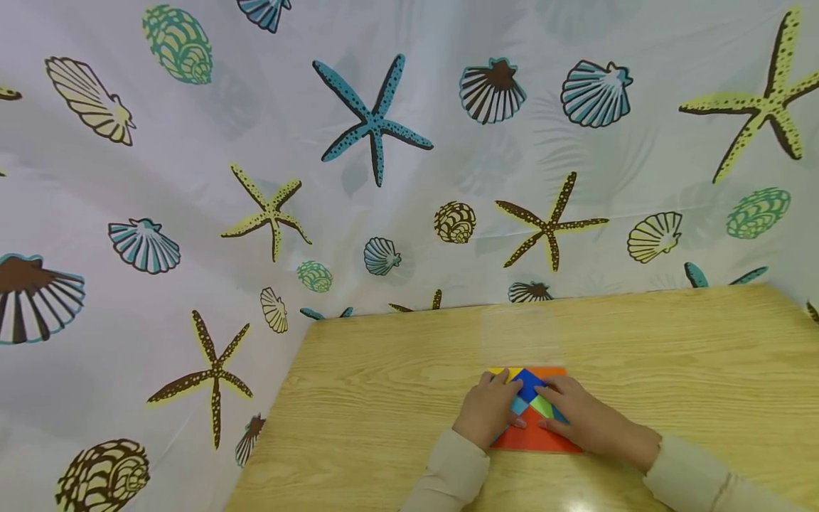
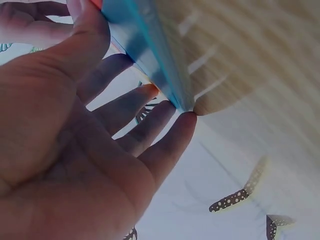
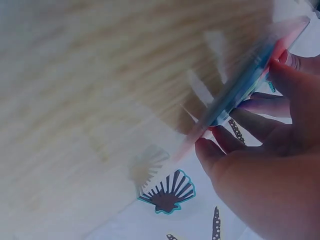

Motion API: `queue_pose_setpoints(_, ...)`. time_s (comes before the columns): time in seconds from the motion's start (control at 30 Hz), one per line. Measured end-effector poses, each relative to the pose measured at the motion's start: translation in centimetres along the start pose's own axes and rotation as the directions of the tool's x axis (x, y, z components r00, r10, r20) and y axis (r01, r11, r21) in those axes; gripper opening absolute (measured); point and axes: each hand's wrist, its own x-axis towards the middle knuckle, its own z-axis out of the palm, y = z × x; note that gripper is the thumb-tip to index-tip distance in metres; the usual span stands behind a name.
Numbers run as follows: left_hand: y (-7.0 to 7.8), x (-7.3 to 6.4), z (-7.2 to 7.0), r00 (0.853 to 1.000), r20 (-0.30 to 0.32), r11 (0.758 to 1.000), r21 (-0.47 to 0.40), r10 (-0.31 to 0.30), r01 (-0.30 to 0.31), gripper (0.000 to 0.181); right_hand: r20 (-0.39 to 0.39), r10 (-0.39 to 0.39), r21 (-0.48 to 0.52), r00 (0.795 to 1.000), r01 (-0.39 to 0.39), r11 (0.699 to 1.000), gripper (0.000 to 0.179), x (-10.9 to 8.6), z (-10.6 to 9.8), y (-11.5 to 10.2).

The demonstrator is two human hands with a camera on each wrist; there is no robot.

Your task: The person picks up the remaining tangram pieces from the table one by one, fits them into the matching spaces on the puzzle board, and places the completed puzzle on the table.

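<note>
A square tangram [image 1: 540, 435] of coloured pieces lies flat on the wooden table in the head view, its red triangle at the near side. A blue piece [image 1: 527, 382] shows between the hands, with yellow and orange along the far side and a green piece [image 1: 542, 406] at the right. My left hand [image 1: 484, 410] rests on the left part, fingers extended over the pieces. From the right, my right hand [image 1: 589, 419] touches the pieces with its fingertips, thumb near the red triangle. Both wrist views show fingertips against the tangram's surface and edge; the hands hide parts of it.
A clear, faintly visible rectangular sheet or cover [image 1: 520, 334] lies on the table [image 1: 384, 398] just beyond the tangram. White cloth [image 1: 416, 213] printed with shells and starfish hangs behind and to the left of the table.
</note>
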Motion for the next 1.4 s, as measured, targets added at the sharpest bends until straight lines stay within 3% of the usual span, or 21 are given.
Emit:
queue_pose_setpoints(0.27,0.6,-0.3,-0.3,1.000,0.021,0.996,0.083,-0.015,0.013,0.067,0.040,-0.025,-0.085,0.999,0.029,0.996,0.061,-0.6,0.4,-0.1)
queue_pose_setpoints(0.53,1.4,-1.1,-0.1,0.995,-0.099,0.997,0.080,0.004,0.004,0.042,-0.120,-0.079,-0.173,0.990,0.058,0.983,0.040,-0.7,0.7,-1.0)
queue_pose_setpoints(0.8,1.7,-1.3,0.0,0.991,-0.135,0.997,0.082,0.024,-0.013,0.031,-0.169,-0.114,-0.317,0.979,0.055,0.947,0.036,-1.1,1.2,-1.3)
queue_pose_setpoints(0.93,1.7,-1.6,0.0,0.985,-0.162,0.995,0.095,0.057,-0.042,0.025,-0.174,-0.100,-0.319,0.980,0.040,0.947,0.025,-1.2,1.0,-1.4)
queue_pose_setpoints(1.03,1.8,-2.2,-0.1,0.989,-0.136,0.995,0.086,0.060,-0.048,0.036,-0.153,-0.086,-0.273,0.985,0.041,0.961,0.024,-1.5,0.6,-1.7)
queue_pose_setpoints(1.17,1.9,-2.8,-0.5,0.999,-0.044,0.996,0.081,0.029,-0.026,0.068,-0.115,-0.061,-0.232,0.991,0.033,0.972,0.046,-2.3,0.3,-2.0)
queue_pose_setpoints(1.23,2.1,-3.0,-0.6,1.000,-0.027,0.994,0.105,0.011,-0.008,0.075,-0.112,-0.046,-0.231,0.993,0.019,0.973,0.053,-2.7,0.5,-2.1)
queue_pose_setpoints(1.3,2.3,-3.1,-0.4,0.999,-0.045,0.989,0.144,-0.004,0.010,0.076,-0.129,-0.053,-0.250,0.990,0.020,0.968,0.052,-2.8,0.9,-2.0)
queue_pose_setpoints(1.4,2.9,-3.1,0.0,0.997,-0.079,0.984,0.178,-0.020,0.034,0.061,-0.176,-0.124,-0.303,0.977,0.066,0.951,0.039,-2.8,1.6,-1.9)
